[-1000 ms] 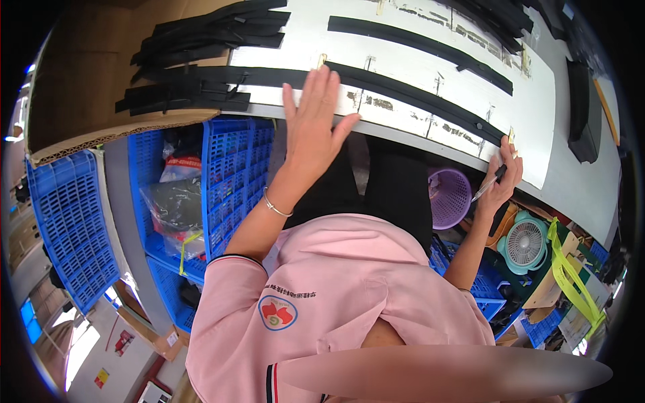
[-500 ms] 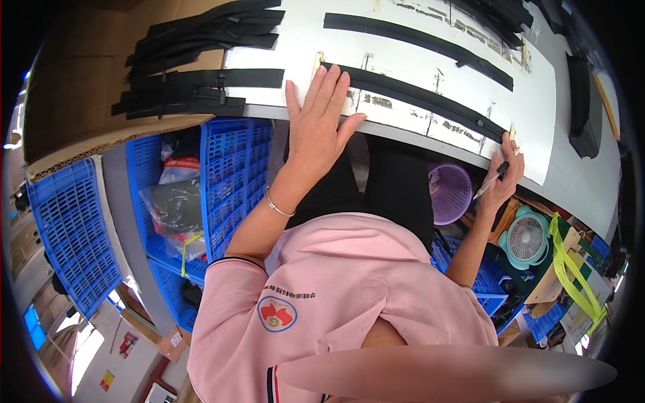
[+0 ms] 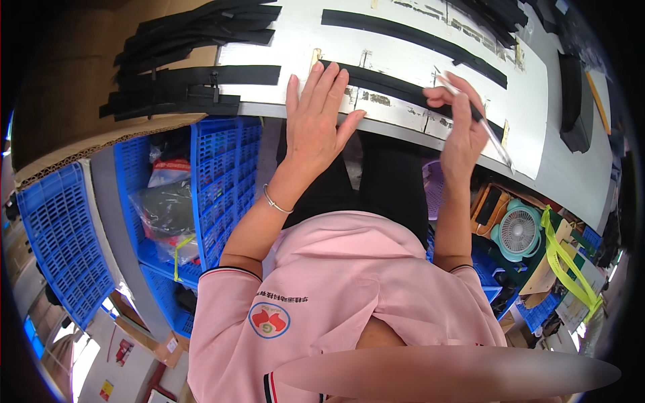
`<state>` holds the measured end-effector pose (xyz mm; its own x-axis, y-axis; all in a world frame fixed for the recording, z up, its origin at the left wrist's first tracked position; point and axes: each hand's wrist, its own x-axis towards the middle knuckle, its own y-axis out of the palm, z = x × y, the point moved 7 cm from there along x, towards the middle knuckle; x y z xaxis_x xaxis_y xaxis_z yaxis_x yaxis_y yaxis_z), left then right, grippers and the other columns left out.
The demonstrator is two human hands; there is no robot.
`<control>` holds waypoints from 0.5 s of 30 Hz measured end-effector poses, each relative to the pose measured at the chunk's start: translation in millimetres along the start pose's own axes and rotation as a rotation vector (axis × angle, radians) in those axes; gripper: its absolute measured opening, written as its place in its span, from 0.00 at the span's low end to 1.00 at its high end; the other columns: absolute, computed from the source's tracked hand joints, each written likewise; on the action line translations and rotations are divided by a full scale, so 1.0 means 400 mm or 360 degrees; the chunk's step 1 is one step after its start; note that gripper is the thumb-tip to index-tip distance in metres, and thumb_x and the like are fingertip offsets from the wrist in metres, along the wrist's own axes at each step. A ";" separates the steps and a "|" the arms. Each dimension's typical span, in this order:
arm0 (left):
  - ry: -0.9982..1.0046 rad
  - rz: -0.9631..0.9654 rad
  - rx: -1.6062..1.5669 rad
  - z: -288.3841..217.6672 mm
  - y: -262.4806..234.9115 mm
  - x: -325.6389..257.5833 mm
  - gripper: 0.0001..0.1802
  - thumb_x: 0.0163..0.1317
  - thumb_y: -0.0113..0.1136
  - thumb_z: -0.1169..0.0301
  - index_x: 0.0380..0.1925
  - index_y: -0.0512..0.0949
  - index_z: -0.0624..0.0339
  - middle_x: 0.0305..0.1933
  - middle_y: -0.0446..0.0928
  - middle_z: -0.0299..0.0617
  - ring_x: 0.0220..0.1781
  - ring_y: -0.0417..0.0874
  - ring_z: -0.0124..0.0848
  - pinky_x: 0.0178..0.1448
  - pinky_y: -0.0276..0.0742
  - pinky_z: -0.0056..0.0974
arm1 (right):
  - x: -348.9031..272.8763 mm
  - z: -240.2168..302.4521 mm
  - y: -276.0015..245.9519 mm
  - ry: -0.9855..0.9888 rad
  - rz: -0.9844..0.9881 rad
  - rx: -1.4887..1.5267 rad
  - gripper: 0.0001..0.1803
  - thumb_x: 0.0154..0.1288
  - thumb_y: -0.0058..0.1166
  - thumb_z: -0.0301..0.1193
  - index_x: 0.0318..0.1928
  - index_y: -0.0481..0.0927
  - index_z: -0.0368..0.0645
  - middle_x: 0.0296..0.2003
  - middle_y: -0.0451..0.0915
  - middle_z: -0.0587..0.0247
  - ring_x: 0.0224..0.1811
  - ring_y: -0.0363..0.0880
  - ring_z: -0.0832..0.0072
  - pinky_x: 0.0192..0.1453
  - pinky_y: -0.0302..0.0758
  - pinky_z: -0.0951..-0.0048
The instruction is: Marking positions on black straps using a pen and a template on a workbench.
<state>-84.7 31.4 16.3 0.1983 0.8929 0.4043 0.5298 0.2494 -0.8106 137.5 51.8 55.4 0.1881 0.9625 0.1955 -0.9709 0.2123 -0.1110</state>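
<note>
My left hand (image 3: 319, 117) lies flat with fingers spread on the near edge of the white worktable (image 3: 403, 54), pressing the left end of a long black strip (image 3: 403, 87) that runs to the right. My right hand (image 3: 460, 124) is closed around a thin silver pen-like tool (image 3: 487, 127), its tip pointing right and down over the same strip. A second long black strip (image 3: 416, 37) lies farther back on the table.
A pile of black strips (image 3: 181, 60) lies on cardboard at the left. Blue plastic crates (image 3: 222, 181) with bagged items stand under the table. A small teal fan (image 3: 519, 232), a purple basket (image 3: 435, 188) and yellow-green straps (image 3: 568, 262) sit lower right.
My right hand has moved left from the table's right edge to the black strip, carrying the pen-like tool. My left hand has settled flat on the strip's left end.
</note>
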 end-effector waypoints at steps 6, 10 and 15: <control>-0.0051 0.0010 -0.0018 0.007 -0.001 -0.007 0.34 0.65 0.68 0.56 0.68 0.73 0.59 0.72 0.72 0.46 0.78 0.66 0.44 0.82 0.47 0.57 | 0.045 -0.028 0.136 0.0180 0.0190 0.0068 0.12 0.77 0.55 0.32 0.45 0.88 0.37 0.29 0.81 0.70 0.27 0.72 0.87 0.33 0.68 0.82; -0.0058 -0.0023 -0.0010 0.002 0.000 -0.005 0.34 0.64 0.69 0.56 0.67 0.74 0.59 0.71 0.73 0.45 0.78 0.67 0.44 0.81 0.48 0.57 | 0.045 -0.074 0.188 0.0087 0.0210 -0.0088 0.13 0.75 0.57 0.31 0.39 0.87 0.32 0.31 0.85 0.67 0.26 0.75 0.86 0.30 0.69 0.81; -0.0067 -0.0023 -0.0006 0.005 -0.002 -0.005 0.35 0.63 0.69 0.55 0.67 0.75 0.59 0.71 0.73 0.45 0.78 0.67 0.44 0.81 0.48 0.57 | 0.044 -0.061 0.203 -0.0198 0.0269 -0.0314 0.15 0.73 0.59 0.29 0.33 0.85 0.27 0.37 0.88 0.64 0.25 0.81 0.80 0.30 0.73 0.77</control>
<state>-87.3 30.2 15.2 0.1557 0.9043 0.3976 0.5357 0.2609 -0.8031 65.4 90.1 26.2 -0.0053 0.9615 0.2749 -0.9369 0.0913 -0.3375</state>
